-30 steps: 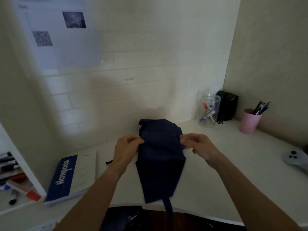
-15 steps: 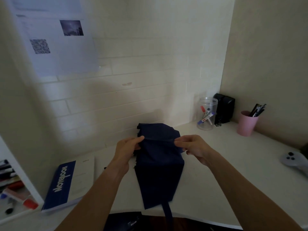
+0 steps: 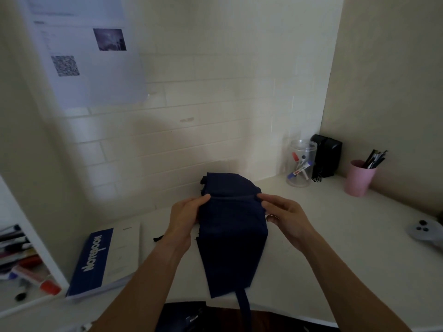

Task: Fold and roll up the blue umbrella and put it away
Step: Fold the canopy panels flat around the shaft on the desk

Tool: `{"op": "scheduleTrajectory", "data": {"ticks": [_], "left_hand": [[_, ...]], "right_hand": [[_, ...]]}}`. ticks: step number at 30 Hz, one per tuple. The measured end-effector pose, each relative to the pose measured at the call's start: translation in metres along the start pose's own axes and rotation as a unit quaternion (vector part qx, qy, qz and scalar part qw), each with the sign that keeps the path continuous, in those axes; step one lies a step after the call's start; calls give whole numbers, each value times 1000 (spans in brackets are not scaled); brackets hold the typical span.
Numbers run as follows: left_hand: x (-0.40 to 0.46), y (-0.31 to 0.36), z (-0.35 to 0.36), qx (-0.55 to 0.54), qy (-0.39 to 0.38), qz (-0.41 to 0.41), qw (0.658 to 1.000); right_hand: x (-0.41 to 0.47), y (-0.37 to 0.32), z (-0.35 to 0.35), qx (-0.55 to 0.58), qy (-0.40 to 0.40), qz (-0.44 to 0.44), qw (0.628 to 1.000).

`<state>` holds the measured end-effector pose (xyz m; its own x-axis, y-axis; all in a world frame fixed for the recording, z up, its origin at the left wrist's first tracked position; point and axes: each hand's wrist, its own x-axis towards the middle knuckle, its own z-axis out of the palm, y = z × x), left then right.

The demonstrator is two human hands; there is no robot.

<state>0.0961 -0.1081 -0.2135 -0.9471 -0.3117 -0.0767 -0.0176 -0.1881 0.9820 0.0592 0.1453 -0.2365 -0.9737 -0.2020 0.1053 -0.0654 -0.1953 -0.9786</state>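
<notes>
The blue umbrella (image 3: pixel 231 236) is collapsed, its dark navy cloth gathered into a flat bundle held above the white desk (image 3: pixel 335 259). My left hand (image 3: pixel 185 221) pinches the cloth at its left side. My right hand (image 3: pixel 285 216) pinches a fold at the right side, level with the left. A ridge of cloth runs between the two hands. A narrow strap (image 3: pixel 244 305) hangs down from the bundle's lower end past the desk's front edge. The umbrella's handle is hidden.
A blue and white notebook (image 3: pixel 105 257) lies left of the umbrella. At the back right stand a clear jar of markers (image 3: pixel 300 164), a black box (image 3: pixel 327 155) and a pink pen cup (image 3: pixel 358 177). A grey controller (image 3: pixel 426 232) lies far right. A tray of markers (image 3: pixel 24 271) sits far left.
Both hands keep their grip on the cloth and have shifted only slightly. The head camera has tilted, so the desk and wall sit a little differently in view.
</notes>
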Motion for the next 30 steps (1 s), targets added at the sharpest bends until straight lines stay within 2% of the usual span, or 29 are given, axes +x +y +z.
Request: {"op": "scheduleTrajectory", "data": {"ticks": [4, 14, 16, 20, 22, 24, 26, 30], "left_hand": [[-2, 0, -1, 6, -13, 3, 1000], [-9, -7, -4, 18, -15, 7, 1000], [-8, -7, -4, 19, -13, 7, 1000], [-5, -7, -7, 14, 1, 17, 1000], [-4, -7, -8, 14, -4, 21, 1000], [-5, -6, -7, 20, -8, 23, 1000], [-5, -6, -6, 24, -11, 24, 999], [-7, -4, -7, 22, -18, 28, 999]], "right_hand": [[-3, -3, 2, -53, 14, 9, 998], [-3, -9, 7, -98, 26, 23, 995], [-2, -10, 7, -55, 27, 31, 998], [2, -6, 0, 105, 15, 92, 990], [4, -4, -2, 107, 13, 95, 990], [2, -5, -1, 64, 11, 64, 996], [-1, -9, 0, -29, 9, 6, 1000], [-1, -13, 1, -182, 15, -112, 977]]}}
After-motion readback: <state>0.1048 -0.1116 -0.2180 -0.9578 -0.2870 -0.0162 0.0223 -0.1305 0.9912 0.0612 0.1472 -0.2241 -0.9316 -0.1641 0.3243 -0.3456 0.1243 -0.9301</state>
